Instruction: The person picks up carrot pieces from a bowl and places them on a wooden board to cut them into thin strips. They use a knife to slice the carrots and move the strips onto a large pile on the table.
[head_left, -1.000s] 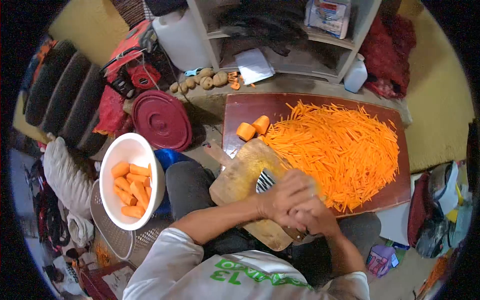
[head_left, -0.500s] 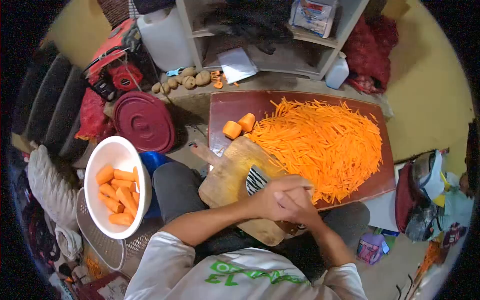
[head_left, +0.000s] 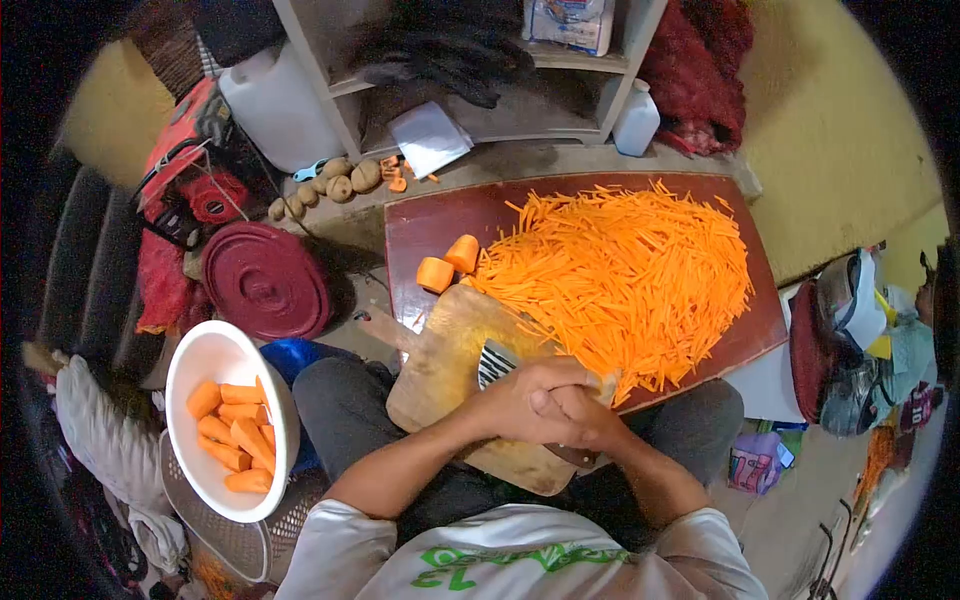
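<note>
My left hand (head_left: 525,398) and my right hand (head_left: 592,420) are clasped together over the wooden cutting board (head_left: 440,350), fingers closed around each other. Beneath them, a black-and-white striped blade (head_left: 494,363) shows on the left, and a brown handle end (head_left: 572,456) shows below. The part between is hidden by my hands. Just beyond the board, a large heap of shredded carrot (head_left: 640,280) covers much of the dark red table (head_left: 425,225). Two cut carrot pieces (head_left: 435,274) lie at the board's far left corner.
To my left, a white basin (head_left: 183,440) holds several peeled carrots (head_left: 245,440). Near it are a maroon lid (head_left: 265,280) and a grey perforated basket (head_left: 215,545). Potatoes (head_left: 340,188) sit before the shelf (head_left: 570,135). Bags (head_left: 850,340) lie at the right.
The camera view has shifted, so the table and heap appear further left and the basin lower. My hands stay clasped over the board.
</note>
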